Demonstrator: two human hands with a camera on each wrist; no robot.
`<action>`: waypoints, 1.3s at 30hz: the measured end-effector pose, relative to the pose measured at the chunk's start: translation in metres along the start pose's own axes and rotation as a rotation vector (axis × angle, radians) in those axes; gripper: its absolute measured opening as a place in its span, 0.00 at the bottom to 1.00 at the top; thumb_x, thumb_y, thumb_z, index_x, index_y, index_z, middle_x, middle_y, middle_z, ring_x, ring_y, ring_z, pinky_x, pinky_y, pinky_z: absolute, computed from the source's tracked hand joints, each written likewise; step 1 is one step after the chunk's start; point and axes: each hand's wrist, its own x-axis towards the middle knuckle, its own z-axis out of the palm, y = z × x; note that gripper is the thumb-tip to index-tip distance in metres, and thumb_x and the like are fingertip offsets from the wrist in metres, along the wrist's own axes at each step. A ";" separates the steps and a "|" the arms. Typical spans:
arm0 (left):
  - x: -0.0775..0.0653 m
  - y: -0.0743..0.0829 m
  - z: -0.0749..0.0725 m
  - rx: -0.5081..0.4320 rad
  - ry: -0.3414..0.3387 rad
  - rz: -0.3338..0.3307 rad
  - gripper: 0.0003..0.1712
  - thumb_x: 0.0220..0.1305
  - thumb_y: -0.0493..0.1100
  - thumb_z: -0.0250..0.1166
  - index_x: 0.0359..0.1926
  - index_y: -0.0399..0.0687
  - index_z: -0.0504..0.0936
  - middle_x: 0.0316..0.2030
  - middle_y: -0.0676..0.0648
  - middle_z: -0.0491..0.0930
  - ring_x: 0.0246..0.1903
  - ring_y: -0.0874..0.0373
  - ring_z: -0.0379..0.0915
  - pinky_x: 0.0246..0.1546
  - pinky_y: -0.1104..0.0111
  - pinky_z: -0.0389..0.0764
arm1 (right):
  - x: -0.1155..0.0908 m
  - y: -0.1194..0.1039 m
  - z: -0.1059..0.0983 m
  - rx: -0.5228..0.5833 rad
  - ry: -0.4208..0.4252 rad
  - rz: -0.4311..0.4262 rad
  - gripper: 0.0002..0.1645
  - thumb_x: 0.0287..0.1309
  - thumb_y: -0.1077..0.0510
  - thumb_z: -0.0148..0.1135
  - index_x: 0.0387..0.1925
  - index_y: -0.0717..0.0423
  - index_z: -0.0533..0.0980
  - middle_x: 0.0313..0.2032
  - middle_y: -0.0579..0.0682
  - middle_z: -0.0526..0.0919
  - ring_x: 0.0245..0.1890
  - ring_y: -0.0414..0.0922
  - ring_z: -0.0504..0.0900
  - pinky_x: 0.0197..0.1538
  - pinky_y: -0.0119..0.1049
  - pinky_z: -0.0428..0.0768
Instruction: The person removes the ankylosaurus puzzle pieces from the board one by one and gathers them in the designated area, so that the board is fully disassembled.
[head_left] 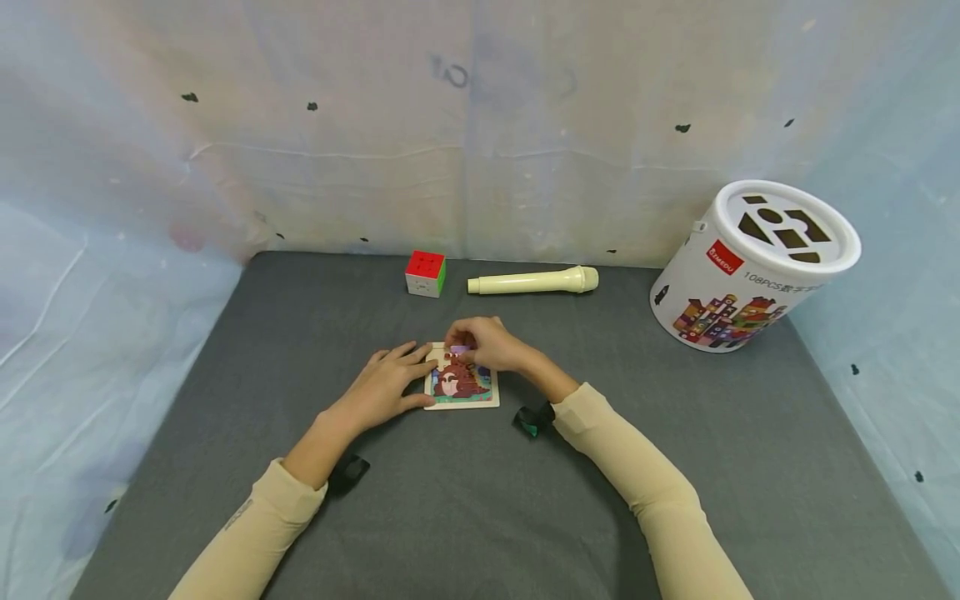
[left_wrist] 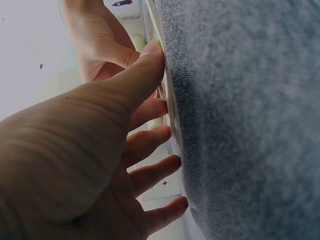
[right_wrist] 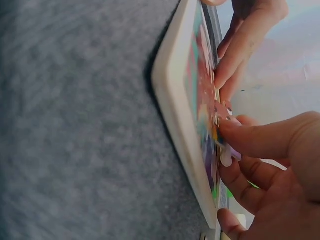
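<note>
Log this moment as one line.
left hand: touches puzzle at left side | right hand: pinches piece | cube, microphone: beyond puzzle | bucket: far right

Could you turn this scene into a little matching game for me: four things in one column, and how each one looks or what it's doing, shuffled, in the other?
Things:
1. Cube
2. Toy microphone
3. Tub
4. Right hand

Descriptions:
A. White, with shaped holes on top
B. Pinches a small piece at the picture puzzle
C. Red face up
D. Pale yellow, lying down

Right pairs: 1-C, 2-D, 3-A, 4-B
</note>
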 end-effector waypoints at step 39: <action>0.002 0.000 0.001 0.009 0.011 -0.002 0.39 0.59 0.58 0.71 0.67 0.44 0.75 0.71 0.39 0.65 0.70 0.37 0.58 0.61 0.36 0.64 | -0.084 0.055 -0.055 0.250 0.155 0.018 0.07 0.62 0.69 0.65 0.42 0.64 0.82 0.36 0.57 0.84 0.34 0.51 0.80 0.35 0.39 0.76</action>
